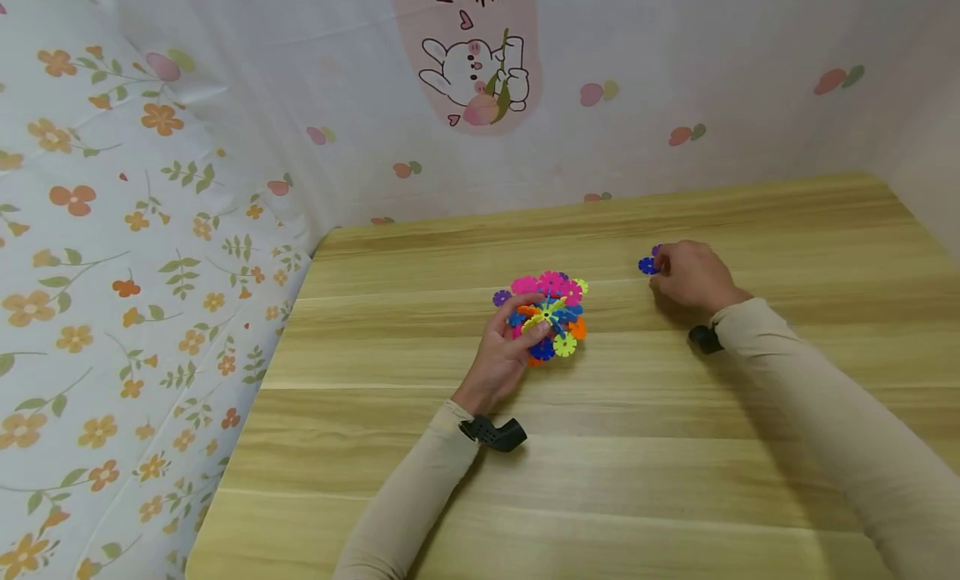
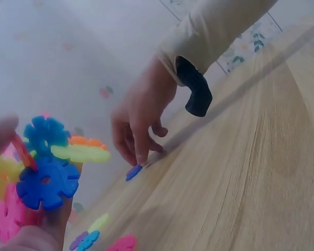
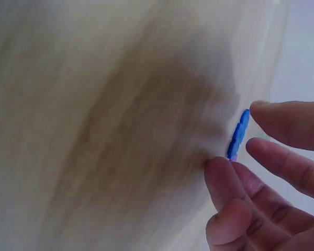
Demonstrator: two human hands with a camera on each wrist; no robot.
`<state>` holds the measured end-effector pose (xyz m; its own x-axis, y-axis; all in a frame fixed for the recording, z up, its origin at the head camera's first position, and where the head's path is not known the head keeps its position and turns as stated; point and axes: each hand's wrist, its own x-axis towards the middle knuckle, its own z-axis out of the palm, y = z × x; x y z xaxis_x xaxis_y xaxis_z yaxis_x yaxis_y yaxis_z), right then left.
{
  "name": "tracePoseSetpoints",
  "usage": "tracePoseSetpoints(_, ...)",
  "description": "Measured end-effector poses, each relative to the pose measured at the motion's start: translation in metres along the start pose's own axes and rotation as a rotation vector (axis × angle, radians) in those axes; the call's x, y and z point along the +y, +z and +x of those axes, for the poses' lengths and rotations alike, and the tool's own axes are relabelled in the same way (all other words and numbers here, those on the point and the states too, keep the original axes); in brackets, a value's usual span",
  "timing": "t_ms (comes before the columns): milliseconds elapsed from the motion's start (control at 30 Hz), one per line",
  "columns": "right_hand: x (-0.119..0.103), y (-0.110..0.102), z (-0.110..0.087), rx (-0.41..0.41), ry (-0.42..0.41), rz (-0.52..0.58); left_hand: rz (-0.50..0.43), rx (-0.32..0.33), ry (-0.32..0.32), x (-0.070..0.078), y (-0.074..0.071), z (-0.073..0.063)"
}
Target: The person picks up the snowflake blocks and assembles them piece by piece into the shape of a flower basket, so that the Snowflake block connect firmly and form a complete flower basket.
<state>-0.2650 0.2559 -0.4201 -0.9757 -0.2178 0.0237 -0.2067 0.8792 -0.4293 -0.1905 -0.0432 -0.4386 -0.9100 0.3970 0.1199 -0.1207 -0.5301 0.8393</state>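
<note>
My left hand [image 1: 504,353] grips a cluster of flower-shaped plastic building discs [image 1: 547,315], thumb in front, fingers behind. The notched discs are slotted together in yellow, blue, pink and orange. In the left wrist view a blue disc [image 2: 47,183] faces the camera, beside an edge-on yellow one [image 2: 79,153]. Farther right, my right hand [image 1: 693,273] reaches down to the table, fingertips right at a loose blue disc [image 1: 647,266]. A purple disc [image 1: 657,250] peeks out behind those fingers. From the right wrist, the blue disc [image 3: 238,135] appears edge-on among spread fingers.
Loose discs, including a pink one [image 2: 123,244] and a yellow one [image 2: 99,222], lie on the wooden table [image 1: 600,480] near the held cluster. A printed white cloth [image 1: 360,80] hangs behind the table's back edge, and a flowered cloth [image 1: 112,272] covers the left side.
</note>
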Motion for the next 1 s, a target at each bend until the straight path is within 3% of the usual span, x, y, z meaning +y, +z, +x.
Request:
tracePoseSetpoints(167, -0.005, 0.005, 0.003, 0.004, -0.006, -0.050, 0.038, 0.010, -0.004, 0.001, 0.000, 0.000)
tracePoseSetpoints(400, -0.009, 0.007, 0.005, 0.006, 0.018, -0.046, 0.255, 0.013, 0.008, 0.003, 0.000, -0.004)
tracePoseSetpoints(533, -0.010, 0.007, 0.007, 0.019, 0.006, -0.068, 0.312, 0.014, 0.017, 0.005, 0.002, -0.004)
tracePoseSetpoints(700, -0.011, 0.007, 0.012, 0.018, -0.032, -0.081, 0.305, 0.010, 0.020, 0.005, 0.005, -0.004)
tracePoseSetpoints(867, -0.015, 0.004, 0.016, -0.036, -0.018, -0.020, 0.275, 0.023, 0.028, 0.004, 0.007, -0.002)
tracePoseSetpoints(1000, -0.016, 0.000, 0.015, -0.112, -0.022, 0.041, 0.233, 0.083, 0.036, 0.002, 0.007, 0.001)
